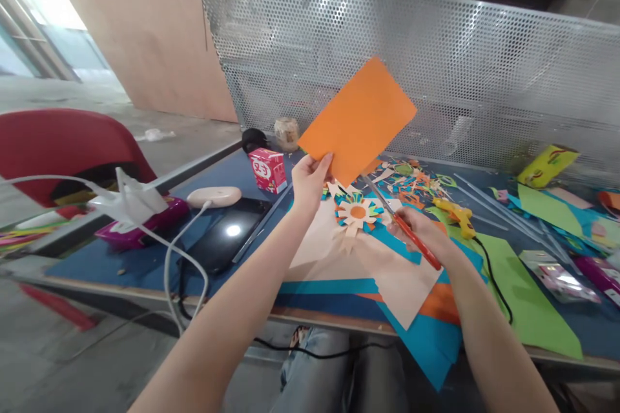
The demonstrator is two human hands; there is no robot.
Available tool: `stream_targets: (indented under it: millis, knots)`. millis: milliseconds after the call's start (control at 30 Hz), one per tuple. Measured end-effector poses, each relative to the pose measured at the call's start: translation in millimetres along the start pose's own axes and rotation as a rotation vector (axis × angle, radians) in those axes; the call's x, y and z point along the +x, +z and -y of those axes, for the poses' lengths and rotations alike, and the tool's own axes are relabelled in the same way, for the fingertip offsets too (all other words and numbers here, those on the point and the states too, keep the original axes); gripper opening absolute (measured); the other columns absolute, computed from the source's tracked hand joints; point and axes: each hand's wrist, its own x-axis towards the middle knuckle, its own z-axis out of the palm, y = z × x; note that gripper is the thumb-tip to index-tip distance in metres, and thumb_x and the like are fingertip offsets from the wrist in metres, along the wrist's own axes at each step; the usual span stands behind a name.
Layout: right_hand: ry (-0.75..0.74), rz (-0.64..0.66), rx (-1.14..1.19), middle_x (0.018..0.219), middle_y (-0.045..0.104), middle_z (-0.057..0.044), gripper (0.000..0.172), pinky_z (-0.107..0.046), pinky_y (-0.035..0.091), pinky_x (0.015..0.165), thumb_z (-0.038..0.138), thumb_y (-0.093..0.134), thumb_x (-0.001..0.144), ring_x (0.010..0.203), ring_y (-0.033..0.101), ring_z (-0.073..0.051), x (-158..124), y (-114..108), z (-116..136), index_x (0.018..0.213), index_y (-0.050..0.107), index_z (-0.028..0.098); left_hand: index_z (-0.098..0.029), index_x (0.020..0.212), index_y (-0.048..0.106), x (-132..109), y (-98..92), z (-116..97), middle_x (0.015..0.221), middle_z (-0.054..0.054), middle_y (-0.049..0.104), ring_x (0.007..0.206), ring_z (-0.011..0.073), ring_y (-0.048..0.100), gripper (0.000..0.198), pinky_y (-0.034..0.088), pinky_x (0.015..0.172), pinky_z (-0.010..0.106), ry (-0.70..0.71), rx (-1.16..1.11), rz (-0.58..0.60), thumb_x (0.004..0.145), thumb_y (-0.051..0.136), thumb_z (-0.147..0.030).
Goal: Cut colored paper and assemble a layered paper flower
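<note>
My left hand (310,179) pinches the lower corner of an orange paper sheet (358,119) and holds it up above the table. My right hand (420,232) is closed around red-handled scissors (404,226), whose blades point up towards the sheet's lower edge. Below the sheet a layered paper flower (357,211) with an orange centre lies on a cream sheet (387,271).
A yellow glue gun (458,216) with a black cord lies right of my hand. Green (523,297), blue and orange sheets and scraps cover the table. A red carton (268,170), a dark tablet (227,239), a white charger (133,200) and a perforated metal screen (484,77) surround them.
</note>
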Motion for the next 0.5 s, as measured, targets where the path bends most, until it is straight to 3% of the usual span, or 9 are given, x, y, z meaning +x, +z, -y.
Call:
stream_targets:
  millis: [167,500]
  knots:
    - [0.103,0.110,-0.004,0.069,0.051,0.003,0.038,-0.023,0.040,0.045,0.051,0.064,0.066,0.054,0.046,-0.010,-1,2,1,0.081,0.046,0.021,-0.016,0.073,0.057,0,-0.3,-1,0.062,-0.004,0.061,0.042,0.0056,0.050,0.020,0.041,0.039,0.019,0.048,-0.007,-0.057,0.064,0.069,-0.031]
    - [0.066,0.104,0.013,0.065,0.047,0.004,0.032,-0.021,0.033,0.040,0.046,0.062,0.069,0.050,0.038,-0.008,-4,10,9,0.080,0.043,0.021,-0.018,0.072,0.058,-20,9.0,-4,0.054,-0.005,0.056,0.040,0.0063,0.048,0.020,0.040,0.039,0.019,0.110,0.090,0.061,0.067,0.067,-0.034]
